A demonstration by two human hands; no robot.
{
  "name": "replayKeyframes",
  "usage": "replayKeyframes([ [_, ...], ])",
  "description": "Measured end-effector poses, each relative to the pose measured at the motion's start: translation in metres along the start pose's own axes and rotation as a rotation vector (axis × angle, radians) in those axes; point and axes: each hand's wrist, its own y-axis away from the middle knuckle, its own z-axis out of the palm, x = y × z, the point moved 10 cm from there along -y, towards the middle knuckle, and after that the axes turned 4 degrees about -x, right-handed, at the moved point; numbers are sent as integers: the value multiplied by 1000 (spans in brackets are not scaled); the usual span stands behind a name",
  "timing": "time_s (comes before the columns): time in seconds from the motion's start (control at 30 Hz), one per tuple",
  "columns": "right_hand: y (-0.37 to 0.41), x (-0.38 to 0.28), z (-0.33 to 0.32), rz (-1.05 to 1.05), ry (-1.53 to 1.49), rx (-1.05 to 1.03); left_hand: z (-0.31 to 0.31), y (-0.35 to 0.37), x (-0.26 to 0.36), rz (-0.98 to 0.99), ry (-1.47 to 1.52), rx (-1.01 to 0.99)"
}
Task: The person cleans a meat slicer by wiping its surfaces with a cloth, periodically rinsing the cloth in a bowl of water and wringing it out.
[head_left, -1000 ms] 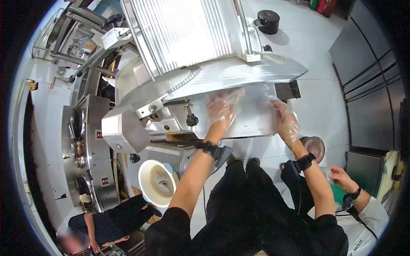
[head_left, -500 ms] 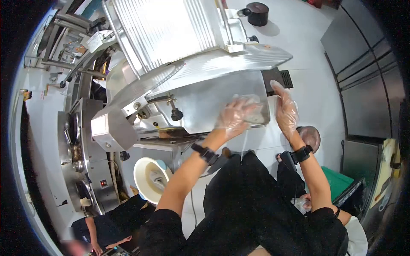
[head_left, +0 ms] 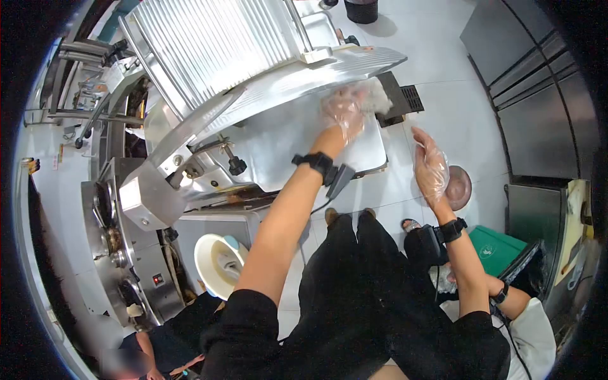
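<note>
My left hand (head_left: 345,114), in a clear plastic glove, presses a whitish cloth (head_left: 375,98) on the far right part of a flat metal tray surface (head_left: 285,149). That surface lies under the slanted metal edge of a slicing machine (head_left: 221,44). Motion blurs the fingers somewhat, but they lie over the cloth. To the right of the tray, my right hand (head_left: 432,168), also gloved, hangs in the air with its fingers stretched out and nothing in it. A black knob (head_left: 237,166) sticks out at the machine's left part.
A cream bucket (head_left: 206,259) stands on the floor at the lower left, near a person (head_left: 174,339) in dark clothes. Another person's arm (head_left: 510,297) shows at the lower right beside a green bin (head_left: 494,250). Steel cabinets (head_left: 532,126) line the right side.
My left hand has moved away from me with the cloth, from the tray's near right part to its far right part. My right hand remains raised, and the whole view has shifted slightly.
</note>
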Motion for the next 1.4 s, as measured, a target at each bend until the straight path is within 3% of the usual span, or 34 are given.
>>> replayKeyframes([
  [0.03, -1, -2, 1, 2, -2, 0, -6, 16, 13, 101, 35, 61],
  [0.13, -1, -15, 5, -38, -88, 8, 6, 60, 37, 147, 94, -14],
  [0.27, -7, -45, 23, -130, -98, -37, 13, 115, 32, 166, 90, 43],
  [0.4, -7, -64, 44, -179, -111, -84, 30, 161, -28, -51, 50, 37],
  [0.47, -3, -76, 57, -224, -149, -112, 19, 181, -75, -299, 140, -152],
  [0.57, 5, -87, 89, -205, -123, -219, 17, 208, -136, -433, 85, 123],
  [0.6, 7, -95, 100, -223, -95, -247, 17, 210, -138, -434, 87, 128],
  [0.7, 25, -105, 140, -3, 49, -484, 15, 224, -130, -433, 67, 190],
  [0.73, 32, -106, 154, -4, -119, -486, 11, 228, -128, -429, 69, 196],
  [0.8, 51, -114, 186, 19, -436, -600, 12, 239, -130, -427, 368, 235],
  [0.87, 63, -126, 198, 96, -490, -651, 13, 241, -132, -419, 453, 325],
  [0.93, 74, -151, 200, 201, -642, -753, -6, 243, -130, -348, 927, 524],
  [0.97, 75, -150, 207, 200, -627, -757, -5, 236, -117, -335, 1209, 369],
  [1.03, 63, -145, 213, 319, -989, -579, -15, 229, -110, -301, 1350, 376],
  [1.07, 55, -145, 211, 308, -1132, -527, -3, 229, -100, -307, 1466, 147],
  [1.13, 38, -145, 211, 343, -1232, -572, 3, 228, -101, -227, 1347, 184],
  [1.17, 29, -145, 203, 317, -1208, -481, 2, 227, -99, -151, 1216, 213],
  [1.2, 2, -124, 193, -62, -732, -360, -21, 242, -100, -115, 1074, 286],
  [1.23, -3, -166, 178, -413, -244, -224, -12, 247, -103, -112, 1073, 289],
  [1.27, -13, -125, 198, 227, -696, -345, 10, 256, -117, -190, 1140, 341],
  [1.33, -38, -147, 191, 145, 135, -331, 34, 272, -133, -291, 1365, 399],
  [1.37, -47, -154, 194, 48, 396, -145, 35, 278, -135, -293, 1366, 399],
  [1.4, -56, -153, 214, 43, 395, -146, 33, 288, -141, -344, 1424, 438],
])
